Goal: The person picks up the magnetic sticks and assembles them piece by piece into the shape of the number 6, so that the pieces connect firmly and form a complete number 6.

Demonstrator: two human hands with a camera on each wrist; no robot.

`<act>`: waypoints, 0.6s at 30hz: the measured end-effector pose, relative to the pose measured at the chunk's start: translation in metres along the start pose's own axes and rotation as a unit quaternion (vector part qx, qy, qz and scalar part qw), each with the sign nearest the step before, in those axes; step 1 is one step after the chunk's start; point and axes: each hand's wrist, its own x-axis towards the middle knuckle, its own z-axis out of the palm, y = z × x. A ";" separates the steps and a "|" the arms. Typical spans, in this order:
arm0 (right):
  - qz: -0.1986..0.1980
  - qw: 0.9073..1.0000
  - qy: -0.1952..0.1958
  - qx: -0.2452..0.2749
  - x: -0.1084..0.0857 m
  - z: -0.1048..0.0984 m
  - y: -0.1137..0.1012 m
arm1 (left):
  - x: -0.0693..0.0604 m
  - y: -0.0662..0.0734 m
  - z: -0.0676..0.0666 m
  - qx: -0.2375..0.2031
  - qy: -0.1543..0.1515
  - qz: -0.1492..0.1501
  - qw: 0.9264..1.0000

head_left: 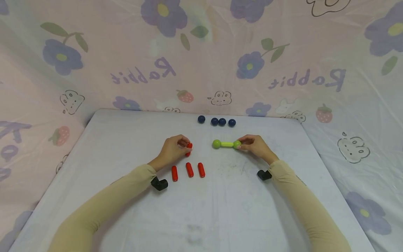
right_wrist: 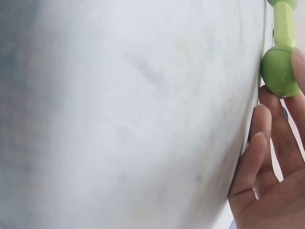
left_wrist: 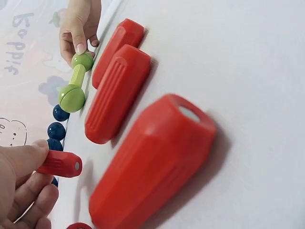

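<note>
three rods [head_left: 189, 169] near — one dumbbell [head_left: 227, 144] — four blue balls [head_left: 222, 122]

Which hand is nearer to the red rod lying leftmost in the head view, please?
The left hand, just beyond that red rod; the right hand is farther off to the right, pinching one end of the green dumbbell-shaped piece.

Sticks [head_left: 189, 169] are all bright solid red, with a silvery-grey dot [left_wrist: 189, 113] on a couple of the ends. The two near balls [head_left: 216, 144] are plain lime green, and the rod [head_left: 227, 144] between them leans more yellow. Far balls [head_left: 222, 122] are deep navy. Counter [head_left: 220, 203] is white with some greyish smudges [head_left: 194, 228], sleeves [head_left: 111, 194] are plain beige, and the cloth [head_left: 113, 35] is pale pink covered in purple flowers [head_left: 63, 57], green leaves [head_left: 199, 32], pinkish-red strawberries [head_left: 185, 96], black-outlined bunnies [head_left: 221, 98] and backwards purple lettering [head_left: 336, 79].
</note>
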 end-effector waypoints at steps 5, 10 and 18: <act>-0.005 1.000 0.001 -0.002 0.001 0.000 0.000 | 0.003 0.004 0.002 -0.020 -0.001 0.008 1.000; -0.008 1.000 0.002 0.000 0.001 0.000 0.001 | 0.008 0.010 0.007 -0.055 -0.014 -0.001 0.998; -0.009 1.000 0.003 0.006 0.002 0.001 0.003 | 0.011 0.024 0.016 -0.072 -0.029 -0.034 0.996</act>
